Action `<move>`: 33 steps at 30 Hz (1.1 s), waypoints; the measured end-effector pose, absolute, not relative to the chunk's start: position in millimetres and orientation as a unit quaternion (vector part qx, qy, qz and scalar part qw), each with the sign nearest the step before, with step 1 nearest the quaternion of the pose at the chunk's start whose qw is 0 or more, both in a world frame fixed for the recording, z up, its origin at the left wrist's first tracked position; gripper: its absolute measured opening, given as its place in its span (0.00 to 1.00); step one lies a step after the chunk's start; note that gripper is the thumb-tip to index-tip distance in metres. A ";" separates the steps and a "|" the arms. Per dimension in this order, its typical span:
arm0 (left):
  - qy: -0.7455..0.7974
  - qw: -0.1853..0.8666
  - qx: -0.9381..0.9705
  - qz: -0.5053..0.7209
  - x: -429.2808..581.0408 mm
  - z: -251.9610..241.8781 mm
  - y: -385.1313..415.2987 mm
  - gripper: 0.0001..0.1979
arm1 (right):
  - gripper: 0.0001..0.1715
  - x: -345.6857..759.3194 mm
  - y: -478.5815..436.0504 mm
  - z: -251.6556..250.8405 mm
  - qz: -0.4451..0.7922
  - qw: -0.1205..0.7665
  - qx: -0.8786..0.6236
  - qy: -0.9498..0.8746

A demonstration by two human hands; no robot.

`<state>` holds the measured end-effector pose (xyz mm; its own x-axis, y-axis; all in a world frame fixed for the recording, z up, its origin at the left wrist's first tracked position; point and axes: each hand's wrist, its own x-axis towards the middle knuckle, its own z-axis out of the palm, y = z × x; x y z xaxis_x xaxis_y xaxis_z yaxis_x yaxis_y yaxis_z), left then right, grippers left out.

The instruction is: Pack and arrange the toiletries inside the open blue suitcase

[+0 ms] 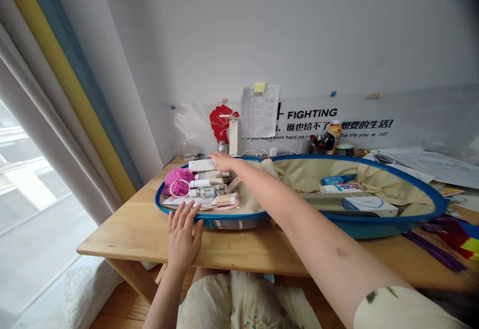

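Note:
An open suitcase with a blue rim (224, 216) and beige lining lies on the wooden table. My left hand (184, 231) rests on the near rim of its left half, fingers stretched out, holding nothing. Stretched across to the far side of that half, my right hand (223, 162) grips the right end of a small white box (202, 165); its fingertips are partly hidden. Around the box are a pink bath puff (177, 181), white tubes (200, 183), a clear bottle (209, 191) and a flat pack of cotton swabs (225, 199).
The suitcase's right half holds a blue bottle (333, 180), a toothpaste box (342, 188) and a white-and-blue box (370, 206). Behind stand a white lamp (233, 137) and an orange drink bottle (333, 138). Papers (422, 164) lie at the right; curtains (75, 79) hang left.

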<state>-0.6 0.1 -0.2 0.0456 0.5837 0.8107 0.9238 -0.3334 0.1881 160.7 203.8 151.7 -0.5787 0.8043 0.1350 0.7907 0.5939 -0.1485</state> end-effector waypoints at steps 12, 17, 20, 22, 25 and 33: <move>-0.543 0.187 -0.693 -0.435 -0.5 -1.6 1.0 0.20 | 0.13 447.5 151.8 167.8 0.049 -0.077 -0.639 -0.763; -0.545 0.185 -0.694 -0.432 -1.3 -1.9 1.1 0.20 | 0.18 502.6 132.8 131.6 0.040 -0.206 -0.669 -0.713; -0.549 0.188 -0.692 -0.429 -1.6 -1.1 0.8 0.21 | 0.19 506.0 139.1 121.3 0.028 -0.230 -0.662 -0.712; -0.549 0.190 -0.693 -0.427 -1.7 -0.7 0.8 0.20 | 0.20 504.0 145.0 117.3 0.027 -0.240 -0.661 -0.711; -0.549 0.191 -0.694 -0.425 -1.7 -0.5 0.8 0.20 | 0.20 500.7 149.8 113.0 0.029 -0.249 -0.662 -0.706; -0.551 0.195 -0.692 -0.425 0.1 1.3 0.4 0.19 | 0.13 500.2 138.9 119.7 0.041 -0.144 -0.663 -0.734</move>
<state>0.1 0.4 1.3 0.0333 0.5960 0.8023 0.9274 -0.3177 0.1974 500.2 138.9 119.7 -0.0805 0.9607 -0.2655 0.9843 0.1186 0.1306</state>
